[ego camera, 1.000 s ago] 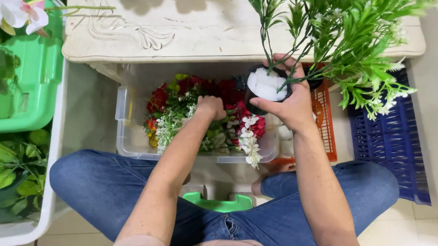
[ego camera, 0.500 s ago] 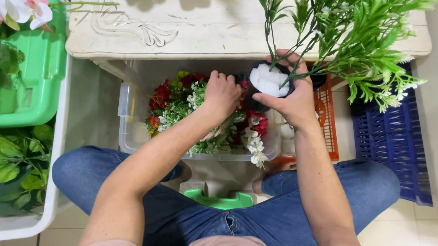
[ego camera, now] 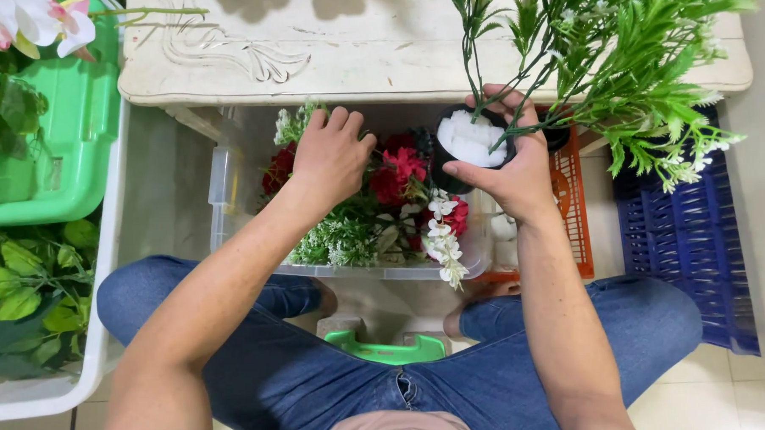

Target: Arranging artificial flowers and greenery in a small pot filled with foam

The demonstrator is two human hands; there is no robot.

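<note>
Two hands at work, seen from my head camera. My right hand (ego camera: 506,164) is wrapped around a small black pot (ego camera: 473,148) with white filling, green leafy stems (ego camera: 623,54) fanning up and away past my fingers. My left hand (ego camera: 331,157), fingers curled downward, is dipping into the clear plastic bin (ego camera: 220,174) of red and white artificial flowers (ego camera: 402,176); whether it grips a stem, I cannot tell. Just beyond both hands sits the white carved bench (ego camera: 351,46).
</note>
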